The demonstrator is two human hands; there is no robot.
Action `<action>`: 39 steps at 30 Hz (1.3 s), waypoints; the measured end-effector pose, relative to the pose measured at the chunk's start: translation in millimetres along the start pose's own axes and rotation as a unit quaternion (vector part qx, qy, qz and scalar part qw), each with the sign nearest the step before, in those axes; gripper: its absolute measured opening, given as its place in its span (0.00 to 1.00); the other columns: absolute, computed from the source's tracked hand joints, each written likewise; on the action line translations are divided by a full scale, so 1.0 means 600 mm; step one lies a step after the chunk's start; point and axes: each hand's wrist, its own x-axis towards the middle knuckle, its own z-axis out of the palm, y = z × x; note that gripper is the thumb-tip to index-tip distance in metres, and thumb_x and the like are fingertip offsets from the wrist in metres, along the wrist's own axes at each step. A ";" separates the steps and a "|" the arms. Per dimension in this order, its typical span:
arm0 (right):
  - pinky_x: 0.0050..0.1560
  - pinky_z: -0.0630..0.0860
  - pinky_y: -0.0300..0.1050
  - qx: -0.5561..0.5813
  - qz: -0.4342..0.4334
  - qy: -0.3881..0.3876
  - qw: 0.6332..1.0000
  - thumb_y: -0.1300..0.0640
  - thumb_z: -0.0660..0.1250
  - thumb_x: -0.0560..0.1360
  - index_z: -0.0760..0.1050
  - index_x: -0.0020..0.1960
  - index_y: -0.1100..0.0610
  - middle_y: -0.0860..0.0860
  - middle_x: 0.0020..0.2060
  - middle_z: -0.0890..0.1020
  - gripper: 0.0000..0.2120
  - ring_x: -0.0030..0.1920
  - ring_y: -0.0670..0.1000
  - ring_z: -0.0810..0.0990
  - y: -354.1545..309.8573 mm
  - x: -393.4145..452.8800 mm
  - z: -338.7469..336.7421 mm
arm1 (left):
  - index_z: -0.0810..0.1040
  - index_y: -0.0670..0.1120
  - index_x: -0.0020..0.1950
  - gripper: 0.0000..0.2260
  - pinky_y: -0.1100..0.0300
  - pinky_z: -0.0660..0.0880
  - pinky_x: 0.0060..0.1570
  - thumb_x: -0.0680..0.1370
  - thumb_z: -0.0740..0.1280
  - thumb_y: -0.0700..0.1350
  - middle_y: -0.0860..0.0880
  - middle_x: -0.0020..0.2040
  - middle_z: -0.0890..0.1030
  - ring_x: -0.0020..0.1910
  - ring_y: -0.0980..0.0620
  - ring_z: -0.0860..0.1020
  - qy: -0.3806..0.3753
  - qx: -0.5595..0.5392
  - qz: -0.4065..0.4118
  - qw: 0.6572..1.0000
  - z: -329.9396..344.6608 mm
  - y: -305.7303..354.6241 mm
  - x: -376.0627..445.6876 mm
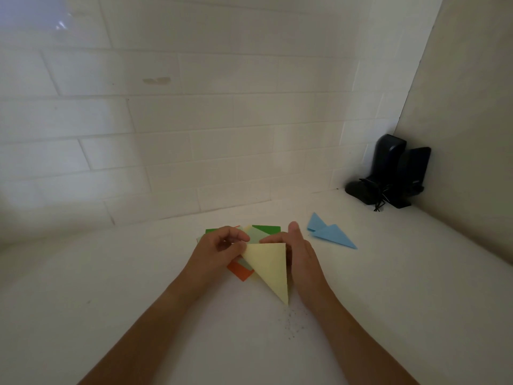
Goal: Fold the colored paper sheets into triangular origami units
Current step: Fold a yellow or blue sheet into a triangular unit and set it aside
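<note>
Now you hold a yellow sheet (270, 269), folded into a long triangle, over the white counter (138, 287), its point aimed back at you. Your left hand (219, 250) pinches its top left corner with curled fingers; your right hand (301, 255) lies along its right edge, fingers straight and close together, fingertip on the top edge. Under your hands lies a stack (266, 230) of green, orange and pale sheets. Two blue units (330, 233) rest just right of it, toward the back right corner, where black speakers (394, 173) stand against the tiled wall (194, 120).
</note>
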 end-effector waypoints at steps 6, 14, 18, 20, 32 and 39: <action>0.34 0.68 0.33 -0.107 -0.107 0.028 0.988 0.49 0.71 0.79 0.80 0.44 0.47 0.44 0.37 0.81 0.05 0.34 0.40 0.73 0.011 0.000 0.002 | 0.87 0.50 0.50 0.06 0.62 0.79 0.49 0.81 0.71 0.40 0.51 0.48 0.87 0.47 0.53 0.83 0.004 0.031 0.034 0.999 0.000 -0.005 0.000; 0.38 0.70 0.34 -0.083 -0.151 0.020 0.985 0.56 0.71 0.79 0.81 0.44 0.49 0.44 0.39 0.82 0.06 0.37 0.42 0.75 0.014 -0.002 0.001 | 0.86 0.48 0.42 0.06 0.61 0.77 0.43 0.79 0.74 0.45 0.50 0.37 0.85 0.37 0.57 0.81 0.051 0.055 0.008 0.997 0.001 -0.006 0.002; 0.41 0.74 0.33 -0.079 -0.143 -0.015 0.986 0.58 0.72 0.78 0.82 0.43 0.52 0.45 0.39 0.83 0.05 0.41 0.41 0.79 0.014 0.000 0.001 | 0.85 0.44 0.46 0.03 0.56 0.79 0.41 0.77 0.75 0.43 0.49 0.37 0.83 0.37 0.50 0.83 0.088 -0.043 -0.001 0.995 -0.002 -0.004 0.004; 0.41 0.73 0.33 -0.081 -0.140 -0.032 0.986 0.58 0.72 0.78 0.81 0.43 0.53 0.47 0.39 0.82 0.05 0.39 0.40 0.77 0.014 0.000 0.002 | 0.83 0.40 0.51 0.08 0.56 0.79 0.41 0.77 0.76 0.43 0.49 0.37 0.83 0.37 0.52 0.81 0.093 -0.104 -0.018 0.990 -0.001 -0.001 0.005; 0.40 0.70 0.41 -0.059 -0.122 -0.073 0.988 0.54 0.68 0.80 0.80 0.42 0.52 0.48 0.33 0.78 0.09 0.36 0.45 0.74 0.011 -0.001 0.001 | 0.84 0.37 0.50 0.12 0.51 0.74 0.43 0.79 0.73 0.47 0.37 0.46 0.83 0.43 0.43 0.78 0.016 -0.200 -0.075 0.977 -0.003 -0.003 0.005; 0.37 0.66 0.38 -0.070 -0.132 -0.098 0.984 0.51 0.68 0.81 0.78 0.41 0.54 0.47 0.31 0.74 0.12 0.35 0.45 0.70 0.010 -0.003 0.000 | 0.88 0.43 0.51 0.12 0.49 0.75 0.52 0.72 0.79 0.48 0.35 0.51 0.85 0.46 0.43 0.82 -0.039 -0.167 -0.082 0.982 0.008 0.002 -0.001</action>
